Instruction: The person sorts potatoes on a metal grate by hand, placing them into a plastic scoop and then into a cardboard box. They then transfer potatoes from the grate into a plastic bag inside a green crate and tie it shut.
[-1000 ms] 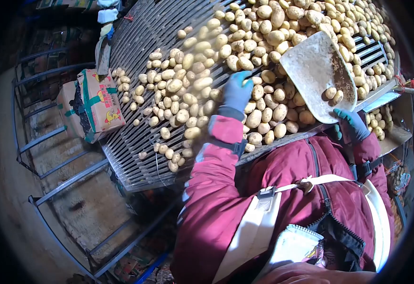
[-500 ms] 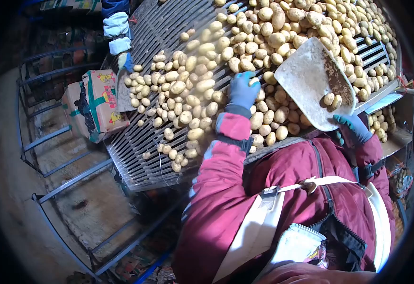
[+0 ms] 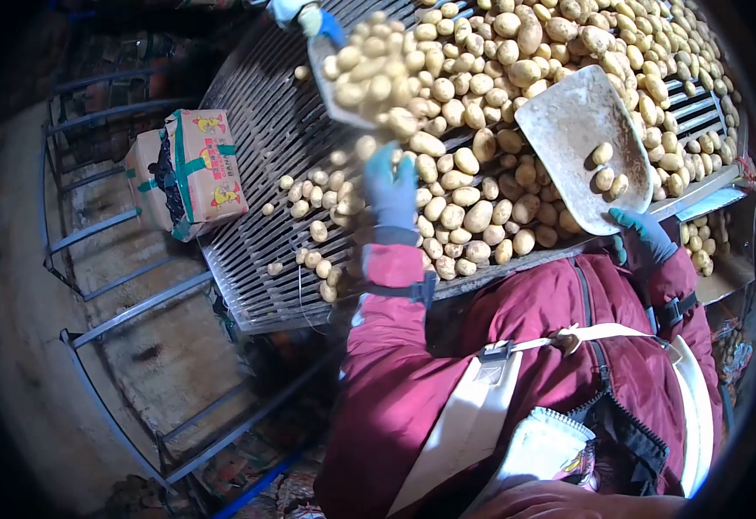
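Observation:
My right hand [image 3: 642, 235], in a grey and teal glove, grips the near edge of a worn pale scoop [image 3: 560, 117]. The scoop is tilted over the potato heap, with three potatoes [image 3: 604, 179] in its lower part. My left hand [image 3: 391, 190], gloved alike, reaches over the slatted rack among loose potatoes [image 3: 460, 179]. Its fingers look apart and somewhat blurred, close to a few potatoes; I see none firmly held. Beyond it, a co-worker's gloved hand [image 3: 317, 22] holds another scoop [image 3: 330, 91], with a blurred mass of potatoes on and beside it.
A metal slatted rack [image 3: 253, 160] carries the potatoes, heaped thickly to the right. A taped cardboard carton [image 3: 189, 173] stands at its left end. Metal frame rails [image 3: 140, 311] run along the left floor. A side bin [image 3: 724, 272] with potatoes sits at the right.
My left hand has moved left across the rack and no longer shows the potato it had. The scoop now has three potatoes instead of two. The co-worker's scoop has swept up and right, pushing potatoes.

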Action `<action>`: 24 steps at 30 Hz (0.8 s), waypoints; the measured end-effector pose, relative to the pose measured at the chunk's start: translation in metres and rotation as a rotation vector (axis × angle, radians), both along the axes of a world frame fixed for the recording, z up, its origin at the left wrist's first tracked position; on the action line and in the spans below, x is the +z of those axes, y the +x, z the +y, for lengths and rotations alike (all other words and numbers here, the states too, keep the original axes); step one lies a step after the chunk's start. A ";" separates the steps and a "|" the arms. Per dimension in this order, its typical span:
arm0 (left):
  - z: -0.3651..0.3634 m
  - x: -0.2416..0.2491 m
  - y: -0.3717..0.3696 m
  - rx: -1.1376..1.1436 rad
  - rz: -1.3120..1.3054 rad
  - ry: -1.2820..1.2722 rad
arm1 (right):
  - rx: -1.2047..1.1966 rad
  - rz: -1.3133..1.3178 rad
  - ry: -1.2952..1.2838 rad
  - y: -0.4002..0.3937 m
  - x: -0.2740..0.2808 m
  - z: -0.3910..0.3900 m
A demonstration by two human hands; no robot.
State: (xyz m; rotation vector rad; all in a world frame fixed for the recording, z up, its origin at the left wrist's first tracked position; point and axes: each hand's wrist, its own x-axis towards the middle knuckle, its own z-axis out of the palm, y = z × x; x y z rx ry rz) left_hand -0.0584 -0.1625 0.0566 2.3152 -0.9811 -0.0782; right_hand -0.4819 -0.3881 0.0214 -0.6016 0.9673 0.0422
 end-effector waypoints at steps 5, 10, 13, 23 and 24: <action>0.064 -0.038 0.045 0.254 -0.114 0.114 | -0.027 0.033 0.009 -0.001 -0.010 0.003; 0.010 -0.057 -0.025 0.219 -0.150 0.310 | 0.014 0.037 0.032 0.003 0.001 -0.001; -0.017 -0.046 -0.052 -0.007 -0.179 0.289 | 0.028 0.047 0.096 0.008 0.005 -0.002; -0.007 -0.018 -0.069 -0.084 0.117 0.032 | 0.018 0.100 -0.043 0.012 0.007 0.004; 0.001 -0.027 -0.045 -0.043 0.043 0.034 | -0.021 0.102 -0.055 0.014 0.007 0.005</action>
